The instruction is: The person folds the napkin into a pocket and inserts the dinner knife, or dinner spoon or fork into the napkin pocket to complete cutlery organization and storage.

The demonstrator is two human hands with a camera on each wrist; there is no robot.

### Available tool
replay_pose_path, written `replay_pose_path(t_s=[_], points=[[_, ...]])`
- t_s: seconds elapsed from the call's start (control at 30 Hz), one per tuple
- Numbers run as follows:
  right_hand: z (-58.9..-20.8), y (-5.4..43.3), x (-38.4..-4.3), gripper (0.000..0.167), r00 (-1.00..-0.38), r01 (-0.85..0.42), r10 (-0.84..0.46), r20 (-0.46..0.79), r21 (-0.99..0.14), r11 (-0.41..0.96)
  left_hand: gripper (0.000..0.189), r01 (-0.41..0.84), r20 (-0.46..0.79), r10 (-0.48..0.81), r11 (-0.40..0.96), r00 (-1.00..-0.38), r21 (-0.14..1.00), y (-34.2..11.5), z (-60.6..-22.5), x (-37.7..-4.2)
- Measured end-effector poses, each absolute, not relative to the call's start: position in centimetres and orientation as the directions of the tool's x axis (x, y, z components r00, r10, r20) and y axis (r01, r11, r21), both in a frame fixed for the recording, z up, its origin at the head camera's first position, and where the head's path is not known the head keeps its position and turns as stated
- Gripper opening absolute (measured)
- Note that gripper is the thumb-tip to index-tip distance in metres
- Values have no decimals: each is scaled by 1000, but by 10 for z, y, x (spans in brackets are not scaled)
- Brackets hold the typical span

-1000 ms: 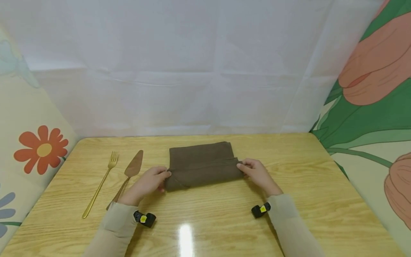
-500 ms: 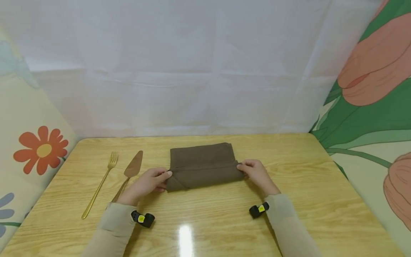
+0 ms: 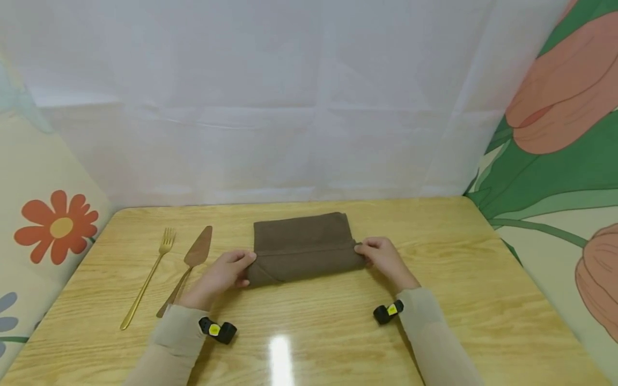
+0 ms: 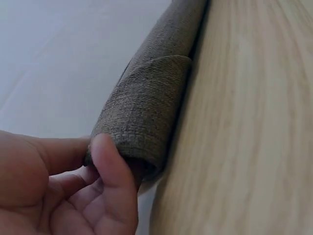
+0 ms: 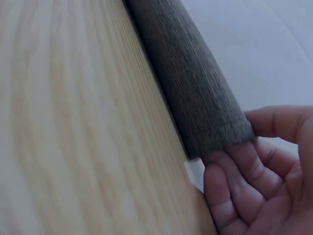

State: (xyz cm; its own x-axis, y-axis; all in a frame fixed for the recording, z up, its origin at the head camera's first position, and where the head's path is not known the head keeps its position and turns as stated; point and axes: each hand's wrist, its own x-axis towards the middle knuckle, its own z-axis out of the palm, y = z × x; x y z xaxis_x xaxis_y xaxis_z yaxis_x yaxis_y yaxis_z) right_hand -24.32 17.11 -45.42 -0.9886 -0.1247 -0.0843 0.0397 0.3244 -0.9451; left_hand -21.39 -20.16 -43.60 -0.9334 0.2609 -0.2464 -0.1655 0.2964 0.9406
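Note:
A dark brown cloth napkin (image 3: 304, 236) lies in the middle of the table, its near part folded over into a thick rounded band and its far part flat. My left hand (image 3: 229, 272) pinches the left end of the folded band between thumb and fingers. At the opposite end, my right hand (image 3: 384, 260) grips the band's right corner the same way. In the left wrist view the band (image 4: 142, 98) shows a loose slanted flap, and a finger reaches inside its open end. In the right wrist view several fingertips are tucked under the cloth's end (image 5: 210, 122).
Left of the napkin lie a gold fork (image 3: 149, 284) and a cake server (image 3: 197, 252), the server's handle running close beside my left forearm. The wooden table (image 3: 318, 332) ends at a white sheet (image 3: 289, 107) behind. Floral panels (image 3: 555, 225) flank both sides.
The folded band's upper edge looks smoother and straighter at the right end. Both hands keep their hold on the napkin's ends, with only slight shifts.

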Motion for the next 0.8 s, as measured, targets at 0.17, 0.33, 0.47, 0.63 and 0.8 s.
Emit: replay_pose_path(t_s=[0.17, 0.33, 0.47, 0.63, 0.8], points=[[-455, 173, -244, 24, -987, 43, -132, -91, -942, 333, 31, -193, -272, 202, 338, -941, 921, -201, -438, -214], [-458, 174, -246, 23, -985, 12, -161, -68, -945, 328, 32, -205, -280, 187, 340, -942, 918, -201, -442, -215], [-453, 174, -243, 24, -982, -24, -185, -37, -948, 317, 30, -182, -260, 206, 333, -943, 925, -201, -445, -218], [-461, 172, -244, 24, -989, -25, -149, -23, -949, 313, 26, -168, -242, 169, 364, -956, 916, -198, -446, -219], [-462, 167, -244, 19, -997, 6, -74, -35, -932, 363, 23, -166, -241, 138, 410, -961, 897, -196, -445, -220]])
